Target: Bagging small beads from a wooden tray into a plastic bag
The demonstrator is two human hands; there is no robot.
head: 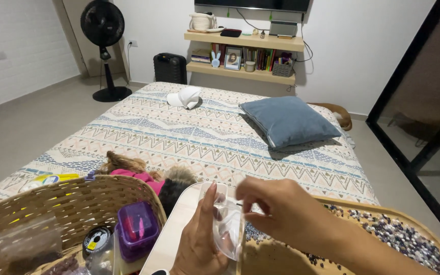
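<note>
My left hand (197,244) holds a small clear plastic bag (227,229) upright over a white lap tray (176,224). My right hand (276,209) pinches the bag's top edge from the right, fingers closed on the plastic. Just to the right lies a round woven tray (383,211) covered with many small purple and white beads (403,237). What is inside the bag cannot be made out.
A woven basket (62,196) at lower left holds a purple plastic box (137,226), a thread spool (97,239) and a clear bag. A small dog in pink (138,175) lies on the patterned bed (204,137). Blue pillow (289,121), standing fan (103,30), wall shelves (243,40) behind.
</note>
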